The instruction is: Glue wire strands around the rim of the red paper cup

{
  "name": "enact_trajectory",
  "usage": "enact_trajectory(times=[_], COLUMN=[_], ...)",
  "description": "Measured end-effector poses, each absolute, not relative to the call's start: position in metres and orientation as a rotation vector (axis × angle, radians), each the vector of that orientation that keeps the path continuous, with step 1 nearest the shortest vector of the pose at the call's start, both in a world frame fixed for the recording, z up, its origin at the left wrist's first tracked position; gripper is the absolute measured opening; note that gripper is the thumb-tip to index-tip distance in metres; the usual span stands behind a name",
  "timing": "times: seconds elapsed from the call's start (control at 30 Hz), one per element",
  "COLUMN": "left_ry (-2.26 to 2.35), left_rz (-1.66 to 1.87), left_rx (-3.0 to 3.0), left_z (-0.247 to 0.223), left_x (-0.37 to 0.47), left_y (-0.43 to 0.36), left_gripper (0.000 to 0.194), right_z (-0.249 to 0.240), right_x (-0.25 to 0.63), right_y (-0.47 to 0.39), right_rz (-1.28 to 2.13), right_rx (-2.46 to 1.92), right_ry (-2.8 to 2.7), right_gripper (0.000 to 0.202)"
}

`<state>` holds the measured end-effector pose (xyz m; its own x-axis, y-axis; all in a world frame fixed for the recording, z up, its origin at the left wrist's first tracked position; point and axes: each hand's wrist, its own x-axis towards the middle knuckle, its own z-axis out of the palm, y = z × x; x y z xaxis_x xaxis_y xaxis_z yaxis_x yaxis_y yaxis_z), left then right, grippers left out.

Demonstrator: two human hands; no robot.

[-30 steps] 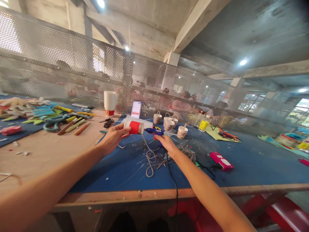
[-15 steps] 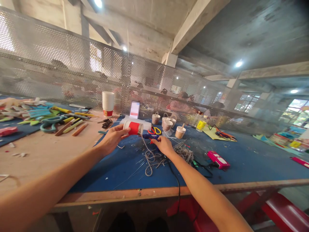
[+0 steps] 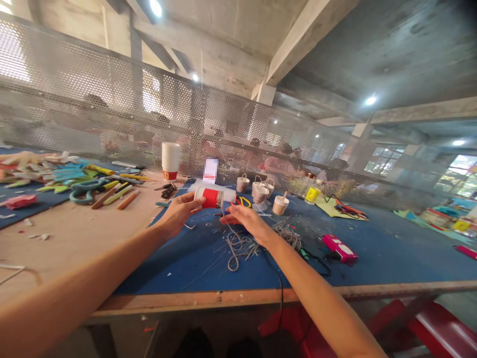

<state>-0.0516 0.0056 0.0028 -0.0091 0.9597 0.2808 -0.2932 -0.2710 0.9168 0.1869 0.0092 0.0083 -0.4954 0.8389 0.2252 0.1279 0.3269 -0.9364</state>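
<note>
My left hand (image 3: 181, 213) is closed around a red and white paper cup (image 3: 209, 198), held on its side over the blue mat. Grey cord (image 3: 233, 247) wraps the cup's right end and hangs in loops to the mat. My right hand (image 3: 244, 220) is just right of the cup, fingers stretched out and apart near the hanging cord, nothing seen in its grasp. The blue glue gun is mostly hidden by this hand; a black cable (image 3: 280, 283) runs over the table edge. Yellow-handled scissors (image 3: 244, 201) lie behind the right hand.
A tangle of grey cord (image 3: 288, 236) lies right of my hand. Behind are small cord-wrapped cups (image 3: 261, 191), a tub with a stick (image 3: 280, 204) and stacked paper cups (image 3: 171, 159). A pink box (image 3: 340, 248) is right; carving tools (image 3: 115, 194) lie left.
My right hand has let go of the blue glue gun and moved slightly left, its fingers opening out toward the cord. My left hand still holds the cup in nearly the same place.
</note>
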Motion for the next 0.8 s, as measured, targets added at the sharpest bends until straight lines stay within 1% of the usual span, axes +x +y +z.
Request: enact_trajectory(times=[0.03,0.1,0.23,0.3,0.37,0.53,0.8], left_ry=[0.810,0.805,0.829,0.858,0.876,0.886,0.866], left_rz=[1.512,1.503,1.464,1.460,1.449,1.403,1.362], left_rx=[1.199,1.216,1.229,1.243,1.264,1.311,1.322], left_z=[0.003,0.002,-0.001,-0.003,-0.003,0.001,0.006], left_x=[-0.052,-0.052,-0.052,-0.052,-0.052,-0.050,-0.047], left_y=[0.005,0.005,0.006,0.007,0.007,0.003,-0.001], left_gripper=[0.029,0.030,0.032,0.030,0.028,0.031,0.033], right_z=[0.010,0.011,0.018,0.023,0.028,0.039,0.039], right_x=[0.184,0.180,0.177,0.177,0.175,0.171,0.170], right_y=[0.005,-0.002,-0.002,0.000,0.001,0.001,0.009], right_rz=[1.269,1.224,0.912,0.789,0.689,0.494,0.427], right_rx=[-0.844,-0.907,-0.980,-0.963,-0.960,-0.941,-0.926], right_ry=[-1.855,-1.859,-1.879,-1.883,-1.876,-1.877,-1.835], right_gripper=[0.043,0.040,0.024,0.021,0.019,0.015,0.016])
